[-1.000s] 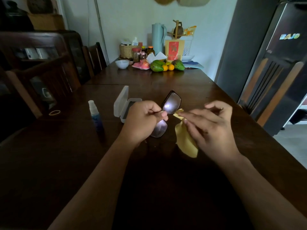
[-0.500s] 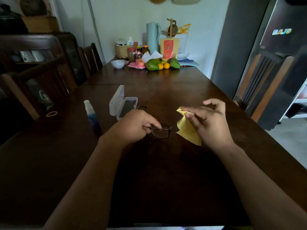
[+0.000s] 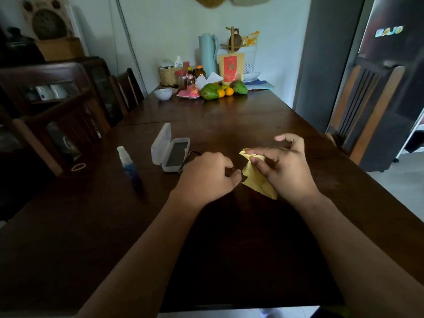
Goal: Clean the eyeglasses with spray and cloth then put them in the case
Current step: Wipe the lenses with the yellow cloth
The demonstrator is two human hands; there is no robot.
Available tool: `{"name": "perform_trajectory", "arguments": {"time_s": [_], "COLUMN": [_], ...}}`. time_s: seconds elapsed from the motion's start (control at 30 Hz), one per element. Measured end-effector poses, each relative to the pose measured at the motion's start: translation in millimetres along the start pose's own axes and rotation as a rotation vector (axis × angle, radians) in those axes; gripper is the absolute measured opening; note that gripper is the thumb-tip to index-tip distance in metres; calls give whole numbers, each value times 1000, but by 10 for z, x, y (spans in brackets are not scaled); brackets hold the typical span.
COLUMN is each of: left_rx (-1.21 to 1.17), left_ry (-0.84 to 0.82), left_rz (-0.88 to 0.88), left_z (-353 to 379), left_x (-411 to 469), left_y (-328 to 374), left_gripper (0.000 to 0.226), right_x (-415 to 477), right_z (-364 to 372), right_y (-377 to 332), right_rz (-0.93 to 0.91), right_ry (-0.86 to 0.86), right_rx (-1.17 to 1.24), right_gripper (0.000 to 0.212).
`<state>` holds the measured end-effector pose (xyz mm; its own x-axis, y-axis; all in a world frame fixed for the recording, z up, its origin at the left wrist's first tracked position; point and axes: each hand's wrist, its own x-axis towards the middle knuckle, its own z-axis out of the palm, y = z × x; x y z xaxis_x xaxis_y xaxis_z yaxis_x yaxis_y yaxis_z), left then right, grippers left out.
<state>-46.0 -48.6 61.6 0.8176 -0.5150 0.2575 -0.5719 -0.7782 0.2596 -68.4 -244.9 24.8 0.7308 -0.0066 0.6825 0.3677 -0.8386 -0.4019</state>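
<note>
Near the middle of the frame, the left hand is curled into a loose fist over the dark wooden table, knuckles up, and it covers most of the eyeglasses; only thin dark temple arms show, poking out from the hand's left side toward the case, so the fingers seem closed on the frame, though the grip itself is hidden. Just right of it, the right hand pinches a yellow cloth between thumb and forefinger, the other fingers bent and raised above it; the cloth hangs crumpled at the top and fans out toward the lower right, its lower corner near the wrist. The cloth's left edge lies just beside the left hand's fingertips; whether it touches the glasses cannot be told. Left of centre, the clear plastic case lies open on the table, lid standing up on its left side and a dark lining in the tray, with the temple tips just beside its right edge. Further left, a small spray bottle with a white cap and blue body stands upright, apart from the case. A light-coloured ring sits at the left edge. At the upper centre of the frame, the far end of the table holds a white bowl, green and orange fruit, jars and a pale blue jug.
</note>
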Motion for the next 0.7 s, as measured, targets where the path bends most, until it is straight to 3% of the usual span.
{"name": "perform_trajectory", "arguments": {"time_s": [0.13, 0.33, 0.47, 0.57, 0.67, 0.7], "left_rx": [6, 18, 70, 37, -64, -91], "left_ry": [8, -55, -360, -246, -481, -427], "left_rz": [-72, -169, -302, -260, -389, -372], "left_z": [120, 105, -24, -109, -180, -144], "left_x": [62, 76, 156, 179, 181, 154], "left_y": [77, 93, 140, 129, 85, 35], "left_gripper": [48, 18, 17, 18, 23, 22], "right_x": [6, 29, 39, 40, 37, 34], "right_z": [-16, -52, -57, -57, -52, -51], "right_y": [50, 35, 62, 75, 81, 80], "right_rz": [71, 142, 154, 147, 142, 139], "right_ry": [-22, 106, 59, 45, 14, 1], "right_rx": [7, 145, 160, 156, 145, 141], "right_gripper": [25, 24, 23, 23, 22, 22]}}
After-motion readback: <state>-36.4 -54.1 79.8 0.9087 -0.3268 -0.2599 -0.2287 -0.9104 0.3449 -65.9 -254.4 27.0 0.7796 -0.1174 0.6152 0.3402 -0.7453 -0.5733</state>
